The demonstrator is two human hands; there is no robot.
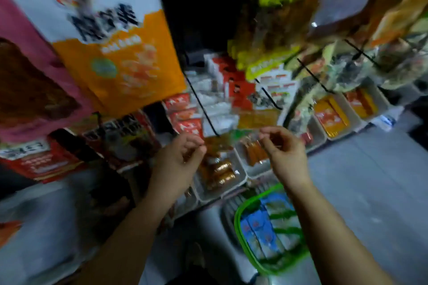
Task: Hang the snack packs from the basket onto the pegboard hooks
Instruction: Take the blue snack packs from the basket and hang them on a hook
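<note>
A clear snack pack (234,140) with orange-brown contents is stretched between my two hands at the tip of a long black peg hook (203,111). My left hand (183,157) pinches its left edge. At the pack's right edge, my right hand (281,148) pinches it with curled fingers. The hook's tip meets the pack's top edge; blur hides whether it passes through the hole. Below my right forearm stands the green basket (240,213) on the floor, with blue and white snack packs (266,231) inside.
Large orange (125,69) and pink (34,90) bags hang close at upper left. Yellow-green packs (278,30) and more black hooks (315,76) hang at upper right. White trays (222,190) of snacks line the shelf under my hands. Grey floor lies to the right.
</note>
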